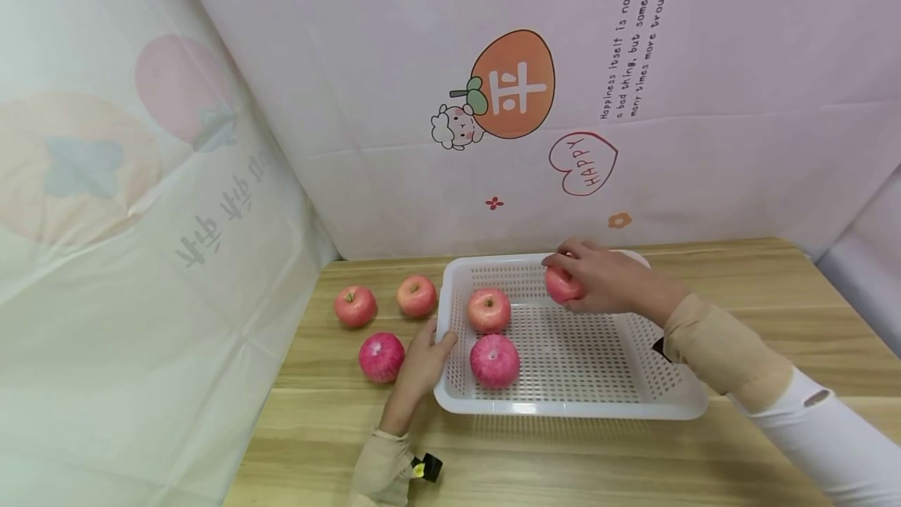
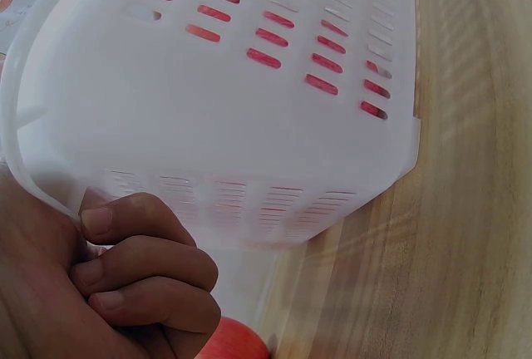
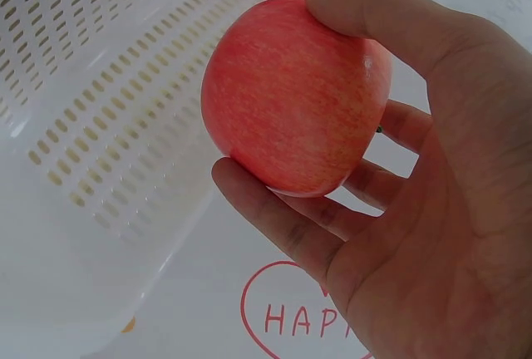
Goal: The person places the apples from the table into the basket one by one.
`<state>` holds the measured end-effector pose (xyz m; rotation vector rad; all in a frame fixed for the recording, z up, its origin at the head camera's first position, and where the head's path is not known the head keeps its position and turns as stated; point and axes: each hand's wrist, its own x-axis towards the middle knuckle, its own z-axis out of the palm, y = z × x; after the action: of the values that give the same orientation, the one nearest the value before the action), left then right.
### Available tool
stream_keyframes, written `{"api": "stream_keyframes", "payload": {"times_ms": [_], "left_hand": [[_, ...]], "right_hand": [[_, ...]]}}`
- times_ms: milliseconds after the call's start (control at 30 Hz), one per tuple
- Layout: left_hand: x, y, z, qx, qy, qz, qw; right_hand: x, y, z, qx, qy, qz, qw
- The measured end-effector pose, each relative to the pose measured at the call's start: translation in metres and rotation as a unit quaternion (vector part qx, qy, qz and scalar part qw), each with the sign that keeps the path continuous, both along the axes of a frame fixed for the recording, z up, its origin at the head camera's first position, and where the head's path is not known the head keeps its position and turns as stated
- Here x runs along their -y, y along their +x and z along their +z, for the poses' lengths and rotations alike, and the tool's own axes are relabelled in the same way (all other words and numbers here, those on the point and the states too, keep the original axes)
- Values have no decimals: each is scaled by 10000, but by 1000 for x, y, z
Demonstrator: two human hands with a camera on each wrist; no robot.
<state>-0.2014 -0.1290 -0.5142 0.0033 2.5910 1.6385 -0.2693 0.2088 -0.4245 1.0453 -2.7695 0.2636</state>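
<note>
A white perforated basket stands on the wooden table. At its left rim my left hand grips the edge; the left wrist view shows fingers curled under that rim. My right hand holds a red apple over the back part of the basket, thumb on one side and fingers on the other. Inside the basket, at the left, lie another apple and a pink-purple round onion-like item, close together.
Left of the basket on the table lie two apples, one farther left and one near the rim. A second pink-purple round item sits beside my left hand. A printed cloth hangs behind the table.
</note>
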Motion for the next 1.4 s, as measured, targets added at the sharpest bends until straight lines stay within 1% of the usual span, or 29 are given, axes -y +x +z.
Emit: {"api": "stream_keyframes", "payload": {"times_ms": [167,300,400,567,867,1033,1267,1400], "left_hand": [[0,0,0,-35,61,-30,10000],[1,0,-1,-27,38,-30,10000],[1,0,-2,24,10,-17,10000],[1,0,-1,12,122,-83,9999],[0,0,0,41,144,-50,9999],[0,0,0,12,163,-71,9998],[1,-1,0,-31,170,-91,9998],[0,-1,0,-45,132,-60,9999]], "right_hand": [[3,2,-3,137,-77,38,9999],[6,4,-7,247,-13,43,9997],[8,4,-10,253,12,50,9997],[12,2,-15,255,0,50,9997],[21,1,-22,611,164,-67,9980],[25,1,-25,666,262,-119,9974],[29,0,-30,953,354,-312,9943],[30,0,-32,950,352,-283,9945]]}}
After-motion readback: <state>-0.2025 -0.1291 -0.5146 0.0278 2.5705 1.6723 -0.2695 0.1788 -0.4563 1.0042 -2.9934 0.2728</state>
